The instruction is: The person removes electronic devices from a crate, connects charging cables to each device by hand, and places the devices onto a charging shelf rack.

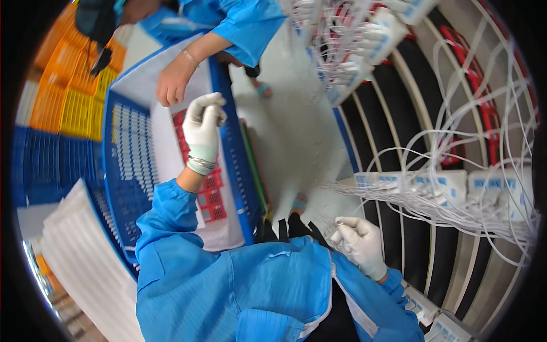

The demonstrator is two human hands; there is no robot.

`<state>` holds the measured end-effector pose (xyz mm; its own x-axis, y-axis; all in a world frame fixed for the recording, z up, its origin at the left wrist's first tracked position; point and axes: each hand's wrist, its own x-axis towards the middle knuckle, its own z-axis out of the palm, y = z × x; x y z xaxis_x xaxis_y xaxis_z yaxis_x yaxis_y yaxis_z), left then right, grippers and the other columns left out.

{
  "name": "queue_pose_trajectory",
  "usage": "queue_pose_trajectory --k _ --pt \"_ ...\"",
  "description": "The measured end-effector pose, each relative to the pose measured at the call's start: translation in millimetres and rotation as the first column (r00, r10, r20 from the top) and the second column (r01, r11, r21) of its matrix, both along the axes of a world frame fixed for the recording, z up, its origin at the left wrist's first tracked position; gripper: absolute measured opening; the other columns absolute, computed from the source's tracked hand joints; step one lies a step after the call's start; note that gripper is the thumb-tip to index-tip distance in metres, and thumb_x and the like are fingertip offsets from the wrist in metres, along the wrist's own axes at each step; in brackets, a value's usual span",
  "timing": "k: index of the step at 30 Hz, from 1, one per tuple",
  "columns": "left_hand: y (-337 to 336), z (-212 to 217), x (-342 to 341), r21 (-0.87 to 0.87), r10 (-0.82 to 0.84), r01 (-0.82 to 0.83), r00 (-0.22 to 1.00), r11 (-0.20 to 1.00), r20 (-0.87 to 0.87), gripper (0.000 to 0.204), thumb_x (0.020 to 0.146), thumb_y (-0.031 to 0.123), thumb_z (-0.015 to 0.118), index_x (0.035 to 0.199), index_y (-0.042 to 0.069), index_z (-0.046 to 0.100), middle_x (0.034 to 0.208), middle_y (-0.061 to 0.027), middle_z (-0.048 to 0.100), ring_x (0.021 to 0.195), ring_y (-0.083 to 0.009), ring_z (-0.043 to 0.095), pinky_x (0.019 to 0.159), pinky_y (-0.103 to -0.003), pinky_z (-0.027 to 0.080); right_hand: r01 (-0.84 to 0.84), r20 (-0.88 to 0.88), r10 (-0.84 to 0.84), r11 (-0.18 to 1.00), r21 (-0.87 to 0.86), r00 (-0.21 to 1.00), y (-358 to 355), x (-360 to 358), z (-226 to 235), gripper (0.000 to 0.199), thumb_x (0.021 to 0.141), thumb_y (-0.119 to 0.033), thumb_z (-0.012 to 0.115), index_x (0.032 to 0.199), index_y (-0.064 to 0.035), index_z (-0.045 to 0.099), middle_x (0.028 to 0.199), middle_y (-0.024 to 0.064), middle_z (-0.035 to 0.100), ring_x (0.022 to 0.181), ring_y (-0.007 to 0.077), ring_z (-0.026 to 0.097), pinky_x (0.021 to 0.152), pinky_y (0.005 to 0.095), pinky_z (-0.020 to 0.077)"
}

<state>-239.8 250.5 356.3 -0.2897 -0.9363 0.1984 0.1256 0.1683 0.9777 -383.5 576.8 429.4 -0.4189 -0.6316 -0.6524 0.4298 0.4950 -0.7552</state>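
Note:
My left hand [203, 126], in a white glove with a band at the wrist, is raised over a large blue plastic crate [229, 154]. Its fingers are curled together, and anything inside them is hidden. Just beyond it hangs a co-worker's bare hand [174, 84], apart from mine. Red parts with square openings [212, 196] lie on the crate's white lining [165, 142]. My right hand [362, 246], also gloved in white, is near my body on the right. Thumb and fingers pinch a tiny metallic-looking piece [340, 223], too small to name.
On the right, a rack with black strips [393, 108] carries white boxes [444, 188] trailing many loose white cables [410, 149]. Orange and yellow crates [77, 111] stand far left, with white foam sheets [85, 256] nearer. A co-worker in blue [250, 28] stands across the crate.

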Motion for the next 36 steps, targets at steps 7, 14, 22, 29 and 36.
queue_pose_trajectory --k 7,14,22,29,36 --pt "3.2 -184.2 117.0 0.561 -0.285 -0.066 0.808 0.825 0.515 0.016 0.076 0.001 0.047 0.088 -0.001 0.058 0.079 -0.0117 0.061 0.066 -0.0194 0.062 0.060 -0.036 0.053 -0.174 -0.032 0.176 0.983 0.056 0.984 -55.9 63.9 3.3 0.022 0.089 -0.007 0.054 0.106 0.0066 0.058 0.078 0.0092 0.064 0.067 0.0096 0.058 0.060 0.0196 0.0436" --pt "109.5 -368.7 206.0 0.566 -0.392 0.719 -0.424 0.402 0.817 0.021 0.077 0.012 0.054 0.093 0.005 0.066 0.099 -0.0156 0.064 0.086 -0.0317 0.062 0.076 -0.041 0.050 -0.176 -0.070 0.191 0.967 0.182 0.979 -63.3 117.5 0.0 0.022 0.088 -0.008 0.055 0.106 0.0051 0.059 0.076 0.0078 0.064 0.060 0.0058 0.053 0.053 0.0177 0.0395" --pt "99.4 -319.3 223.3 0.460 0.005 0.881 -0.463 0.114 0.886 0.028 0.085 0.018 0.049 0.108 0.010 0.062 0.113 -0.0021 0.056 0.110 -0.0191 0.048 0.093 -0.043 0.035 0.054 -0.202 0.001 0.963 0.265 0.979 -56.9 136.4 -2.9 0.019 0.087 -0.009 0.056 0.100 0.0033 0.060 0.069 0.0076 0.063 0.049 0.0033 0.045 0.045 0.0172 0.0343" --pt "95.0 -306.3 222.3 0.620 0.144 0.775 -0.632 0.121 0.762 0.027 0.082 0.016 0.051 0.104 0.012 0.065 0.097 -0.0069 0.064 0.095 -0.0205 0.060 0.081 -0.043 0.043 0.073 -0.220 -0.024 0.973 0.218 0.975 -52.1 137.3 -0.1 0.017 0.087 -0.010 0.056 0.097 0.0031 0.060 0.068 0.0091 0.063 0.046 0.0037 0.044 0.042 0.0178 0.0347" --pt "23.0 -154.3 226.6 0.472 -0.486 0.540 -0.129 0.697 0.864 0.027 0.073 0.015 0.065 0.095 0.002 0.058 0.087 -0.0179 0.064 0.083 -0.0320 0.064 0.070 -0.043 0.051 0.068 -0.179 -0.049 0.993 0.098 0.983 -48.0 122.0 -1.0 0.023 0.087 -0.010 0.058 0.105 0.0047 0.059 0.075 0.0045 0.063 0.059 0.0024 0.049 0.052 0.0159 0.0359"
